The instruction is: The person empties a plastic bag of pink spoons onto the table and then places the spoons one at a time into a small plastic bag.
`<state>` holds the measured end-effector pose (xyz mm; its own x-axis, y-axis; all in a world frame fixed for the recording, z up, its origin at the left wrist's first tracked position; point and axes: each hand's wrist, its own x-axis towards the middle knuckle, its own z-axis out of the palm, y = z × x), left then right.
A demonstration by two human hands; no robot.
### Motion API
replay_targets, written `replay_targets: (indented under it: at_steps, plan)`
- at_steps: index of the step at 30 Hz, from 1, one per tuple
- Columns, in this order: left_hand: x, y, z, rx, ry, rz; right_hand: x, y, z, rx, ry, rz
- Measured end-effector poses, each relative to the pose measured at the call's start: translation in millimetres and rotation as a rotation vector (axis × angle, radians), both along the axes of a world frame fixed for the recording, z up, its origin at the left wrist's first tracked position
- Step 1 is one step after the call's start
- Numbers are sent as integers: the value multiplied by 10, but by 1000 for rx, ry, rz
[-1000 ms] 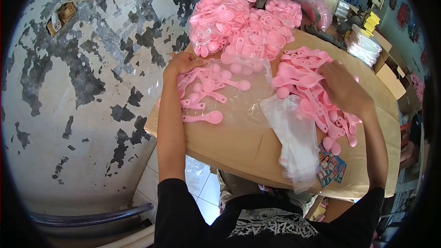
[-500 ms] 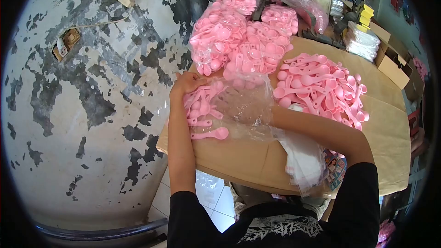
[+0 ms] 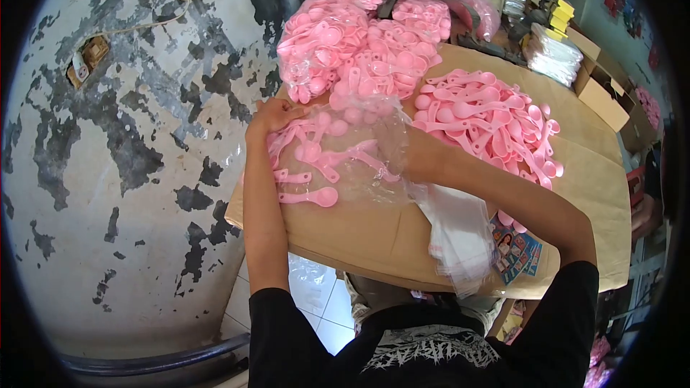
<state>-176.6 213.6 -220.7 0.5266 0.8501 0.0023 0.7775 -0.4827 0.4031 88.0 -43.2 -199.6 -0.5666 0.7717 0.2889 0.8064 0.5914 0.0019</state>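
My left hand (image 3: 274,116) is closed at the far left corner of a clear plastic bag (image 3: 366,136), near the pink spoons inside it. My right hand (image 3: 413,152) is at the bag's right-hand opening; its fingers are behind or inside the crinkled film and hard to make out. Several pink spoons lie in the bag, some loosely spread toward its middle. A single pink spoon (image 3: 309,197) lies along the bag's near left side. To the right is a loose heap of pink spoons (image 3: 481,115).
Filled bags of pink spoons (image 3: 323,43) stand at the back. Flat clear bags (image 3: 460,237) and printed cards (image 3: 516,253) lie at the near edge. A cardboard box (image 3: 602,97) and stacked plastic packs (image 3: 552,56) are at the right back, beside a machine. A peeling wall borders the left.
My right hand has drawn back rightward from deeper in the bag, and spoons now lie spread across the bag's middle. My left hand keeps its place at the corner. The whole view has shifted slightly.
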Motion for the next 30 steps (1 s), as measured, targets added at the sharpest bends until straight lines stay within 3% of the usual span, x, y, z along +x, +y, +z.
replay_targets:
  at_steps: [3,7,9,12,14,17,18,19,20,23,24,26,28,30]
  plan:
    - [10,-70,24,1,-1,5,-116,-11,45,-116,53,-109]
    - [-18,-18,-52,81,-44,-9,-400,141,-279,149,-12,-235]
    - [-31,25,-79,60,-26,11,-436,209,-373,122,-62,-261]
    - [-33,39,-89,71,-48,-2,-271,214,-252,-117,-45,-143]
    - [-41,31,-76,62,-2,-10,-39,-88,104,-206,77,-7]
    - [-17,6,31,22,94,2,52,-641,1025,-529,129,-443]
    - [-24,3,36,29,83,3,248,-795,1106,-505,227,-480]
    - [-39,6,3,36,76,1,594,-888,1023,-307,-2,-454]
    - [-59,11,-62,24,-94,6,835,-932,969,-101,-224,-418]
    - [-8,-22,4,20,28,38,700,-842,1046,-55,-183,-506]
    - [-2,-54,32,13,26,38,646,-750,918,-177,-4,-374]
    - [4,-35,19,-12,27,41,382,-467,576,-178,-125,-152]
    - [-22,14,-41,-5,36,44,-79,-168,488,-449,59,-169]
    - [-49,99,-140,35,35,49,-258,378,-117,-117,47,86]
